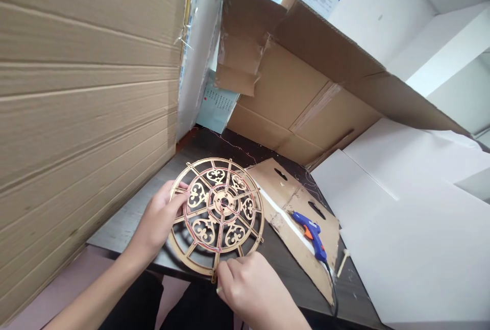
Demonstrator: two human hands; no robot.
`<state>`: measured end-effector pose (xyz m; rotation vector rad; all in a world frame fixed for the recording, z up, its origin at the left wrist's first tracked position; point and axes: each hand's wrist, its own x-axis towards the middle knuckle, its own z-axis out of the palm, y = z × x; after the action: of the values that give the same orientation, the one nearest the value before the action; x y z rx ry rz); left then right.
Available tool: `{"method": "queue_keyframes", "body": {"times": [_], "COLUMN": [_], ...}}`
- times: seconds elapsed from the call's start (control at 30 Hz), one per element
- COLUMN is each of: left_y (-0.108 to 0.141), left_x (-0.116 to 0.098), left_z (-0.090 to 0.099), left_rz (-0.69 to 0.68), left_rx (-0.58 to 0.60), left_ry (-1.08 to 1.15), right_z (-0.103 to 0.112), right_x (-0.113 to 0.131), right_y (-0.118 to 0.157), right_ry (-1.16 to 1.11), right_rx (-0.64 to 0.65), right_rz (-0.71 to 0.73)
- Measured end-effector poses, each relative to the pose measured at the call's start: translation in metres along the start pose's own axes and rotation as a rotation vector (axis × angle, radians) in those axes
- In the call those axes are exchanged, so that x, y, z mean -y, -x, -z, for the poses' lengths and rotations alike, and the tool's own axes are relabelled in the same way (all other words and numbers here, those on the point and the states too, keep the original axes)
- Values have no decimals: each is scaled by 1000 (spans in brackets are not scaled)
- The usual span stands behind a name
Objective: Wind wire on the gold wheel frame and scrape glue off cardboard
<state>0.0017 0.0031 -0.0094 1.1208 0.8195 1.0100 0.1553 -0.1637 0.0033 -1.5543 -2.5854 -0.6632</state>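
Note:
A round openwork wooden wheel frame (pixel 223 202) is tilted above the dark table, with spokes, heart-shaped scroll cutouts and small tabs along its rim. Thin red wire runs around its inner ring and down a lower spoke. My left hand (pixel 163 210) grips the frame at its left side, thumb on top and fingers partly hidden behind it. At the lower rim, my right hand (pixel 248 281) is closed in a pinch beside a protruding tab. A small pale tip shows under those fingers, but what they hold is mostly hidden.
Right of the frame, a blue glue gun (pixel 312 233) with a black cord lies on a cardboard sheet (pixel 279 192). A small wooden stick (pixel 342 262) is beside it. Cardboard walls (pixel 88 59) rise at left and back; white panels (pixel 417 218) stand at right.

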Motion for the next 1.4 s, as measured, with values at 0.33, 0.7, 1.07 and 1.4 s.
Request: {"method": "queue_keyframes", "body": {"times": [0.33,0.7,1.07,1.4], "left_y": [-1,1,2,2], "left_x": [5,1,-1,-1], "left_z": [-1,-2,-5,-3], "left_rz": [16,19,31,23], "left_rx": [17,-3,-1,-4], "left_ry": [17,49,87,87], "right_z": [-13,10,6,11], "right_x": [-10,-1,-8,-2], "right_y": [18,-2,6,-6], "right_ry": [-442,-148,-248,-5], "right_rx": [-90,113,149,137], "right_rz": [-292,-180,-213,-126]}}
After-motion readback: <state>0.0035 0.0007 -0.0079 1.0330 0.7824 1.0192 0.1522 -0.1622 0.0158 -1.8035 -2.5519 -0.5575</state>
